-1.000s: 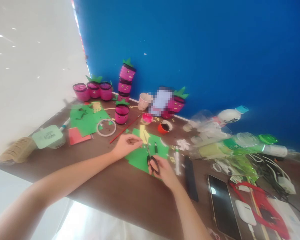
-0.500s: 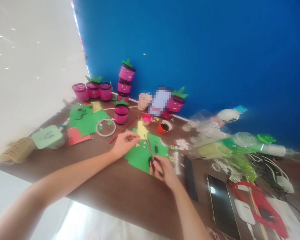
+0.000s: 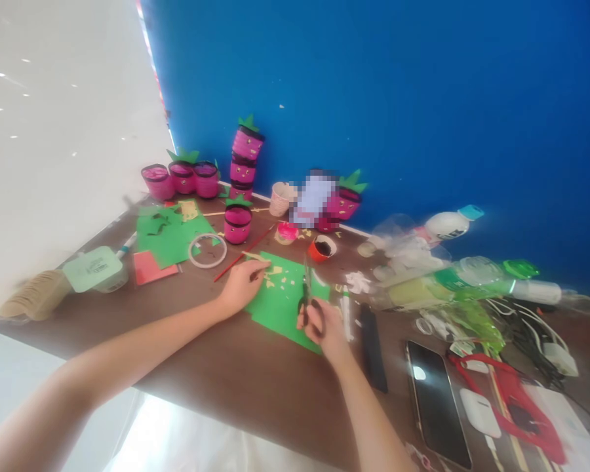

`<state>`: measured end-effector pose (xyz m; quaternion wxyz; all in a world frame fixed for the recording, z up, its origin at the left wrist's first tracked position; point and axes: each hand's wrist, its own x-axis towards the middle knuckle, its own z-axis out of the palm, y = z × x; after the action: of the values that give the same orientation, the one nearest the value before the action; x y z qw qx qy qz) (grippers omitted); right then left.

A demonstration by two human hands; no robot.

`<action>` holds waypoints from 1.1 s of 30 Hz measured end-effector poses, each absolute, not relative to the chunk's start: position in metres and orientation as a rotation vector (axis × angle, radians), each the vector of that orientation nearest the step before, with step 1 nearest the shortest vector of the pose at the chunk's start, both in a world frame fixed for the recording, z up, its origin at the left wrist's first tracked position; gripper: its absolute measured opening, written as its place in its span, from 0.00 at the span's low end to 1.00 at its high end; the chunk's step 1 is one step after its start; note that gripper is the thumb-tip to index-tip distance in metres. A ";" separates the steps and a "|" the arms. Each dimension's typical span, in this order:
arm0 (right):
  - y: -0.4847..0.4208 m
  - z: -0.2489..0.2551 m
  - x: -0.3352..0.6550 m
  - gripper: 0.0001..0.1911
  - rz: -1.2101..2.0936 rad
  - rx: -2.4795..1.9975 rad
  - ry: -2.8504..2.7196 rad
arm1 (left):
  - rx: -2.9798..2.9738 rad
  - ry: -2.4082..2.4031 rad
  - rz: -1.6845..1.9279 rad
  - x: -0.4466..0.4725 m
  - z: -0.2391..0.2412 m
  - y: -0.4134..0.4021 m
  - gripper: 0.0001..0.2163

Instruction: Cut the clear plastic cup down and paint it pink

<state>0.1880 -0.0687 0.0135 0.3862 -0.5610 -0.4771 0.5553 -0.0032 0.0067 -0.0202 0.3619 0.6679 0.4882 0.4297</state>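
My left hand [image 3: 239, 286] is closed, its fingertips pinching a thin pale-yellow piece of paper [image 3: 254, 256] seen nearly edge-on. It is over the left edge of a green sheet [image 3: 278, 311] dotted with small yellow scraps [image 3: 274, 270]. In my right hand [image 3: 327, 330] are black-handled scissors [image 3: 304, 288], thumb and fingers in the loops. Their blades look together and point away from me, above the right part of the sheet. A gap separates the scissors from the yellow paper. My fingers hide part of that paper.
Pink cups with green leaves [image 3: 238, 223] stand along the blue wall. A tape ring [image 3: 207, 250] and red paper [image 3: 155, 267] are at left. Beyond the sheet are a pink pot [image 3: 287, 233] and an orange cup [image 3: 319, 249]. Bottles [image 3: 472, 278] and a phone [image 3: 437, 406] lie right.
The yellow paper has turned from upright above the green sheet to nearly flat at my left fingertips, which have drawn slightly left. The scissors have swung right, away from it, and their blades have come together.
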 end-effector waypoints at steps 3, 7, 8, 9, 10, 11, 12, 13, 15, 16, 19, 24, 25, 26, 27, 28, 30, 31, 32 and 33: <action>-0.070 0.017 0.186 0.21 1.435 -1.404 -1.227 | 2.065 1.309 1.028 -0.004 -0.018 0.003 0.13; -0.071 0.020 0.184 0.20 1.455 -1.407 -1.215 | 2.336 1.489 0.846 -0.004 -0.013 -0.001 0.09; -0.071 0.020 0.183 0.20 1.458 -1.411 -1.211 | 2.343 1.523 0.800 -0.004 -0.012 -0.001 0.08; -0.072 0.021 0.183 0.20 1.463 -1.415 -1.212 | 2.331 1.551 0.769 -0.004 -0.011 -0.001 0.08; -0.072 0.022 0.182 0.20 1.468 -1.417 -1.214 | 2.315 1.566 0.751 -0.004 -0.010 -0.001 0.08; -0.072 0.022 0.181 0.20 1.475 -1.414 -1.219 | 2.300 1.569 0.744 -0.004 -0.010 0.000 0.08; -0.072 0.023 0.180 0.20 1.483 -1.409 -1.222 | 2.291 1.565 0.745 -0.004 -0.010 0.001 0.08; -0.072 0.023 0.180 0.20 1.490 -1.402 -1.223 | 2.286 1.558 0.750 -0.004 -0.011 0.002 0.08; -0.072 0.024 0.179 0.20 1.500 -1.379 -1.223 | 2.271 1.553 0.765 -0.004 -0.012 0.004 0.08; -0.072 0.024 0.179 0.20 1.503 -1.367 -1.221 | 2.250 1.553 0.786 -0.004 -0.013 0.005 0.08; -0.072 0.023 0.178 0.20 1.514 -1.353 -1.197 | 2.113 1.458 0.939 -0.004 -0.013 0.005 0.08; -0.071 0.018 0.177 0.19 1.510 -1.374 -1.156 | 1.598 1.149 1.109 -0.002 -0.011 0.002 0.08; -0.071 0.016 0.177 0.19 1.503 -1.380 -1.158 | 1.500 1.099 1.104 -0.001 -0.011 0.002 0.09; -0.071 0.015 0.177 0.19 1.496 -1.389 -1.162 | 1.410 1.056 1.101 0.000 -0.010 0.002 0.09; -0.071 0.014 0.176 0.19 1.491 -1.400 -1.166 | 1.327 1.019 1.102 0.000 -0.010 0.002 0.10; -0.071 0.014 0.176 0.19 1.485 -1.412 -1.171 | 1.251 0.991 1.108 0.001 -0.009 0.002 0.10; -0.072 0.012 0.176 0.19 1.469 -1.432 -1.182 | 1.131 0.952 1.116 0.002 -0.007 0.003 0.12; -0.072 0.012 0.175 0.19 1.454 -1.441 -1.192 | 1.089 0.936 1.115 0.002 -0.007 0.004 0.13; -0.072 0.011 0.175 0.19 1.432 -1.452 -1.212 | 1.062 0.923 1.109 0.002 -0.006 0.004 0.14; -0.072 0.011 0.175 0.19 1.402 -1.462 -1.242 | 1.045 0.915 1.104 0.002 -0.005 0.004 0.14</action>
<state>0.1752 -0.0720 0.0105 0.3733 -0.5707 -0.4849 0.5475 0.0021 0.0044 -0.0054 0.6317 0.4564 0.4000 0.4823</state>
